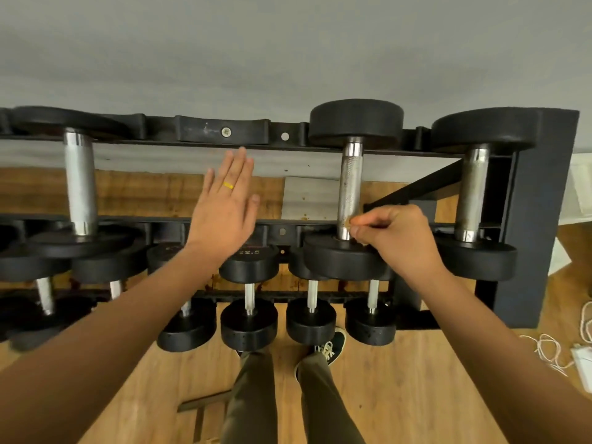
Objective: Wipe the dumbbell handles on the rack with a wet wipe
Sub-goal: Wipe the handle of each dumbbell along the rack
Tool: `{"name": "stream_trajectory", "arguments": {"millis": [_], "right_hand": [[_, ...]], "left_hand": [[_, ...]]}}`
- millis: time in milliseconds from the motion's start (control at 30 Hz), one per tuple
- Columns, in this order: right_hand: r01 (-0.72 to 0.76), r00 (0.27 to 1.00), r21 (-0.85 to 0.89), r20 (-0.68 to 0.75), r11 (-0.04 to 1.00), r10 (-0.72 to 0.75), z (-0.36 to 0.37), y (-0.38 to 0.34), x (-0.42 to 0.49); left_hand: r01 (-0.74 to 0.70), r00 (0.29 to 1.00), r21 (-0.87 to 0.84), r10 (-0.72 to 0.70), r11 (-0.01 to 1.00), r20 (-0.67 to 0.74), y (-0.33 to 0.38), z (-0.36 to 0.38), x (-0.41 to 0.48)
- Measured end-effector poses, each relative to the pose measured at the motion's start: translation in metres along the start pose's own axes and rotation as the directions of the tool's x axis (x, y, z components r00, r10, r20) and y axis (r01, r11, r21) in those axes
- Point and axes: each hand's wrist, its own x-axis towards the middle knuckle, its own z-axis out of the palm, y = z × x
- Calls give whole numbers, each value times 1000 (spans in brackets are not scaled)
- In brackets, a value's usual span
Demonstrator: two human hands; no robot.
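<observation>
Rack [541,219]: black, two tiers, runs across the middle of the frame, seen from above. Wood floor [416,395] below, grey wall along the top.

Top tier: three big dumbbells with steel handles, one at left [80,184], one right of centre, one at far right [472,193]. Empty cradle in between at centre.

Lower tier: row of smaller dumbbells [249,296], short handles, black round heads, across lower centre.

Left hand [224,203]: flat and open, fingers straight and together, held over the empty cradle at centre. Holds nothing. Yellow ring [228,185] on one finger.

Right hand [394,235]: fingers curled, thumb and forefinger pinched at the near end of the right-of-centre handle [349,184], just above the near head. A pale sliver of wipe [361,242] shows under the fingertips, pressed to the steel; most of it is hidden.

Bottom centre: olive trouser legs, one dark shoe [333,346] with white laces. White cable [551,350] coiled on the floor at lower right.
</observation>
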Motion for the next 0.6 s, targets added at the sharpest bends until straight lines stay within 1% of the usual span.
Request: {"name": "stream_trajectory", "arguments": {"millis": [33, 67, 167, 267, 333, 367, 400, 467, 533, 600], "right_hand": [[5, 1000, 9, -5, 1000, -5, 1, -1, 0], [14, 1000, 13, -15, 1000, -14, 2, 0, -1], [63, 994, 11, -88, 998, -62, 6, 4, -7], [125, 971, 20, -209, 992, -118, 3, 3, -6], [222, 936, 5, -283, 975, -211, -2, -5, 0], [291, 908, -44, -301, 956, -290, -5, -9, 4], [362, 876, -114, -298, 925, -380, -9, -14, 9], [490, 801, -274, -234, 827, -552, -15, -21, 22], [592, 708, -431, -125, 681, -695, -20, -25, 35], [661, 619, -544, 4, 517, -786, -23, -25, 47]], "left_hand": [[30, 1000, -37, -30, 999, 5, 0, 5, -18], [24, 1000, -29, -23, 999, 19, -1, 10, -35], [-105, 993, 108, 98, 989, 68, -10, 28, -65], [-140, 989, 178, 130, 974, 66, -13, 38, -67], [-144, 989, 214, 136, 966, 51, -14, 41, -66], [-149, 989, 231, 142, 962, 46, -15, 43, -66], [-155, 988, 245, 149, 957, 42, -16, 43, -67], [-169, 986, 270, 164, 948, 42, -18, 44, -67], [-173, 985, 291, 168, 941, 45, -18, 45, -67], [-165, 986, 303, 160, 938, 41, -17, 47, -66]]}}
